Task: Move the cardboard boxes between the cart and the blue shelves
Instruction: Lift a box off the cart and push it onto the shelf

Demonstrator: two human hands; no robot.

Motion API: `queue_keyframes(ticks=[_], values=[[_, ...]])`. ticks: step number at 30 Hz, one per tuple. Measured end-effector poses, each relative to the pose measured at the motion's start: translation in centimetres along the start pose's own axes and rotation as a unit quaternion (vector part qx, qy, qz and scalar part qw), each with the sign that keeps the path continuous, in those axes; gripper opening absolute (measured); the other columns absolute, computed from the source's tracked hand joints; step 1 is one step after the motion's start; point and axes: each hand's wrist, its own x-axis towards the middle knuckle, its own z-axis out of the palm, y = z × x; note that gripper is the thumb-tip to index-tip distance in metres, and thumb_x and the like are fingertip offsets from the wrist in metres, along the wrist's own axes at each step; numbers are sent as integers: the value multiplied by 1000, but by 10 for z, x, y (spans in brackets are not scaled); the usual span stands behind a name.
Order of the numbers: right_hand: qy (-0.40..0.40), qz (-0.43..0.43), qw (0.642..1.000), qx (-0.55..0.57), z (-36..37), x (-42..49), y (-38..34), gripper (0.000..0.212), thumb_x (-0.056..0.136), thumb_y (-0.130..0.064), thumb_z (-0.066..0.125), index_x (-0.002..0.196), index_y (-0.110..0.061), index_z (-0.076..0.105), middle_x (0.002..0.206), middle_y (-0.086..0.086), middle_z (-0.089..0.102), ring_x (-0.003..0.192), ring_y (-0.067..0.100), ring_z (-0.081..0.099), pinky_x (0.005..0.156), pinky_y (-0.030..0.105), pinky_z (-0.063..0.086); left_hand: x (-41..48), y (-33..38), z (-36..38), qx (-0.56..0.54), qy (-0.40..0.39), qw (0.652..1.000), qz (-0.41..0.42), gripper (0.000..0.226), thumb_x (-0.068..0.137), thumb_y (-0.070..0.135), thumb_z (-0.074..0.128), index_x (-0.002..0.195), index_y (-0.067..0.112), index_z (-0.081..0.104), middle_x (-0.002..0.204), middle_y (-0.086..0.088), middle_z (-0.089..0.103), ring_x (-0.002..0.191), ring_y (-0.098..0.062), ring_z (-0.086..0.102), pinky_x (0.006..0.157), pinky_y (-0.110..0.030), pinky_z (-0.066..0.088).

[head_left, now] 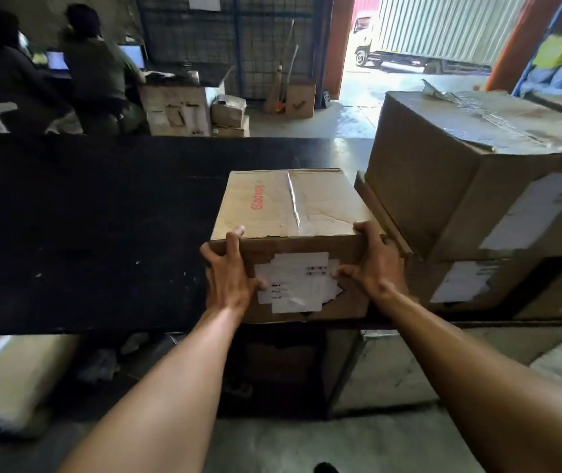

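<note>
Left hand (228, 271) and right hand (371, 264) hold cardboard box (290, 203) printed "Glodway".

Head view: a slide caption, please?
Left hand and right hand grip a labelled cardboard box on a dark surface beside larger boxes.

Both bare forearms were held extended forward, the left seen from about 7 o'clock and the right from about 4 o'clock, converging toward the centre. The left hand (228, 271) was wrapped round the near left corner of a cardboard box (293, 206), one finger hooked over the top edge and the thumb pressed on the near face. The right hand (375, 264), at 3 o'clock of the left, was curled over the near right corner, its thumb spread on the near face.
</note>
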Motion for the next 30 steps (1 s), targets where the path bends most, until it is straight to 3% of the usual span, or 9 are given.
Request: queue_keyframes(ticks=[2,5,9,12,14,19,24,27,30], values=[[-5,11,1000,-11,10,-2,10,78,66,-30,89,124,-40,38,136,14,46,119,38,52,94,54,50,3,-11,15,-25,8,1000,-2,73,83,20,74,137,38,27,129,7,18,98,-10,42,64,-21,39],[-12,36,999,-34,22,-4,26,79,69,-25,87,130,-32,38,140,17,32,121,44,49,99,55,45,2,-22,34,10,18,1000,5,53,93,25,62,134,37,30,125,11,22,92,12,48,61,-23,41],[-11,49,998,-37,40,-4,46,86,76,-25,82,140,-39,26,142,17,25,125,46,44,101,54,43,-3,-31,60,18,20,1000,14,75,81,6,73,131,39,27,138,-13,17,107,-32,48,78,-37,53],[-15,54,998,-28,48,5,54,97,80,-28,80,149,-45,14,147,19,21,132,44,37,106,53,37,8,-34,70,18,13,999,29,63,88,16,68,131,37,29,132,-4,24,105,-24,47,70,-23,47],[-17,57,998,-24,51,13,55,99,80,-27,80,149,-46,12,149,19,19,134,43,35,109,51,35,17,-32,71,41,34,998,18,53,91,35,63,133,31,30,123,3,35,104,-23,53,70,-25,50],[-27,49,998,-43,51,20,62,97,80,-27,80,150,-43,15,146,21,20,133,42,36,108,49,37,17,-39,76,49,33,996,60,80,80,9,76,135,36,24,137,-17,20,111,-27,46,72,-23,47],[-58,61,995,-61,46,21,55,95,83,-26,77,148,-44,10,147,20,18,130,43,38,107,53,39,14,-20,70,-20,25,999,-8,60,95,30,60,143,18,27,121,-2,38,93,-12,45,45,-3,39],[-111,78,987,-86,32,19,43,90,88,-23,70,148,-45,6,148,22,17,127,44,42,104,53,42,16,-19,58,94,-7,995,33,43,99,42,47,137,28,33,106,6,42,75,-10,52,50,-24,48],[-140,76,979,-131,8,12,27,77,93,-21,63,147,-43,13,144,24,21,121,44,45,95,49,45,16,-8,33,195,-96,976,-15,50,93,29,59,130,39,25,120,-10,30,101,-30,49,72,-43,48]])
